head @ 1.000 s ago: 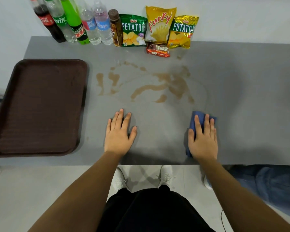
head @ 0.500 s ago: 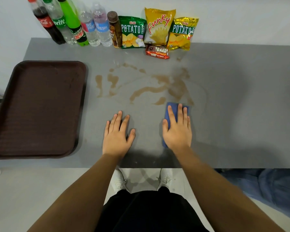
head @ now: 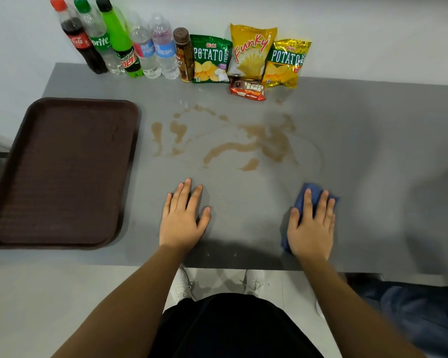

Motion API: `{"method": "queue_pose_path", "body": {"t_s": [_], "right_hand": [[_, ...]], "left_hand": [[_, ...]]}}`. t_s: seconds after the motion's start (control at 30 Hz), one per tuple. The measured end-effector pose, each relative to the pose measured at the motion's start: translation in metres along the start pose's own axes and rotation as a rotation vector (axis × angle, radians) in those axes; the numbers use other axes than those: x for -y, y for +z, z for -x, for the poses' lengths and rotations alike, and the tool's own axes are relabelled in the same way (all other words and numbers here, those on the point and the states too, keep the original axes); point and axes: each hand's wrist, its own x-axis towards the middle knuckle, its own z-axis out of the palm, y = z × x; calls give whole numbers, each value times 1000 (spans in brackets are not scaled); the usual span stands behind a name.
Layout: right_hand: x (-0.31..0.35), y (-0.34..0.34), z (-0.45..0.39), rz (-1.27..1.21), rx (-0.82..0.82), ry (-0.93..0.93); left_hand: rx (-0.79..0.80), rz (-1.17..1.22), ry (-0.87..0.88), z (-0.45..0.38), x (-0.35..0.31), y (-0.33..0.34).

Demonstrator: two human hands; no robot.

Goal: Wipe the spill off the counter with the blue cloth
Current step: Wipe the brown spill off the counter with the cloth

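A brown spill spreads in streaks and blotches across the middle of the grey counter. The folded blue cloth lies on the counter below and to the right of the spill. My right hand presses flat on the cloth with straight fingers and covers most of it. My left hand rests flat on the bare counter, below the spill's middle, holding nothing.
A dark brown tray lies at the left. Several drink bottles and snack bags line the back wall, with a small red snack pack just behind the spill. Someone's jeans-clad leg is at the lower right.
My right hand slid the cloth left up to the spill's near edge, then back right to about where it began. My left hand stayed in place.
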Motion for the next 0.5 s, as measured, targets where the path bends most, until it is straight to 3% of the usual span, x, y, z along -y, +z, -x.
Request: {"method": "queue_pose_path", "body": {"t_s": [0.23,0.5], "right_hand": [[59,18,41,34,50,-195],[127,28,-3,28,101,-554]], "left_hand": [[-41,16,-5,-3,1,-3],[-57,26,-104,-28,26,-14]]}}
